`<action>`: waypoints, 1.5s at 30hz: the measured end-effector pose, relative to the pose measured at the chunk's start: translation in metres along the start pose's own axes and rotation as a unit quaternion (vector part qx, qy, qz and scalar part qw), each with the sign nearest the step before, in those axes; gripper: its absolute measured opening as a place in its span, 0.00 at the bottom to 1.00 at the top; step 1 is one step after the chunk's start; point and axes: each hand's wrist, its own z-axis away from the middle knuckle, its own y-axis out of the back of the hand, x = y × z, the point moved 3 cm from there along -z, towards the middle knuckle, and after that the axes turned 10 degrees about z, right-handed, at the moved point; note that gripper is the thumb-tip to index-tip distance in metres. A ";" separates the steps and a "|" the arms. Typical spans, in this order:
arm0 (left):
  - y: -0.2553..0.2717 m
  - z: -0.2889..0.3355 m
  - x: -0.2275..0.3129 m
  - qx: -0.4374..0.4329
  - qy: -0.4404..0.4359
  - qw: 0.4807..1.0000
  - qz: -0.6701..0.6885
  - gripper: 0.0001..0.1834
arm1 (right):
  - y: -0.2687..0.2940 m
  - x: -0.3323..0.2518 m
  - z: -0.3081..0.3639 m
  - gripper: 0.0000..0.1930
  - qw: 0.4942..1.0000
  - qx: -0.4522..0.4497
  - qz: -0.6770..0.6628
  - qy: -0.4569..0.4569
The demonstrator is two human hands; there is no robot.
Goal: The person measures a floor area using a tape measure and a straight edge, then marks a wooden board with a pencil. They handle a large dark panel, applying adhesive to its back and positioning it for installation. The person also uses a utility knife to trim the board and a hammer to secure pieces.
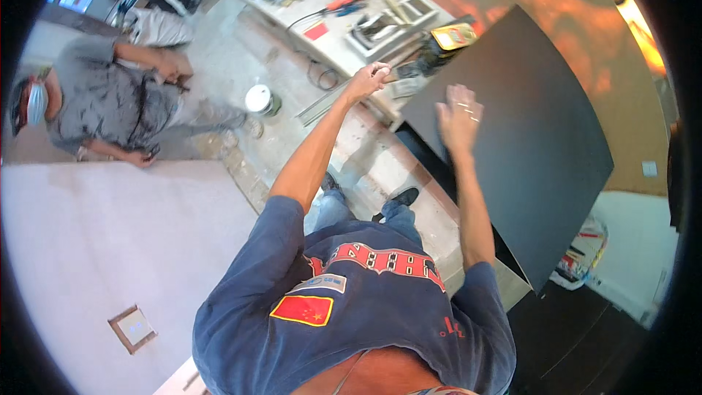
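Observation:
A large black panel (pixel 534 139) stands tilted in front of me, leaning to the right. My right hand (pixel 459 115) lies flat on its upper left face, fingers spread, holding nothing. My left hand (pixel 371 77) is stretched out further, just left of the panel's near corner, over the edge of a cluttered workbench (pixel 329 36). Its fingers are curled shut, and I cannot make out anything inside them. A long metal strip (pixel 325 104) lies just below that hand.
A person in a grey shirt (pixel 95 102) crouches on the floor at the left. A white tub (pixel 257 98) stands on the floor between us. The workbench carries a red-handled tool (pixel 340 1), a yellow meter (pixel 453 35) and trays. A pale wall (pixel 110 249) with a switch plate (pixel 133 328) fills the lower left.

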 end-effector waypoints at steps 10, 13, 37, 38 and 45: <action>0.254 0.274 -0.204 0.188 0.227 0.956 -0.010 0.17 | -0.043 -0.048 -0.035 0.30 0.969 -0.046 0.150 -0.189; 0.288 0.333 -0.219 0.211 0.221 0.952 -0.009 0.17 | -0.046 -0.080 -0.053 0.30 0.965 -0.062 0.159 -0.199; 0.533 0.213 -0.201 0.374 0.240 0.892 0.077 0.20 | -0.176 -0.558 -0.322 0.22 0.960 -0.055 -0.266 0.072; 0.557 0.184 -0.194 0.381 0.241 0.888 0.090 0.20 | -0.184 -0.598 -0.339 0.23 0.883 -0.082 -0.424 0.183; 0.649 0.029 -0.114 0.389 0.179 0.902 0.055 0.21 | -0.224 -0.714 -0.381 0.29 0.798 -0.343 -0.283 0.407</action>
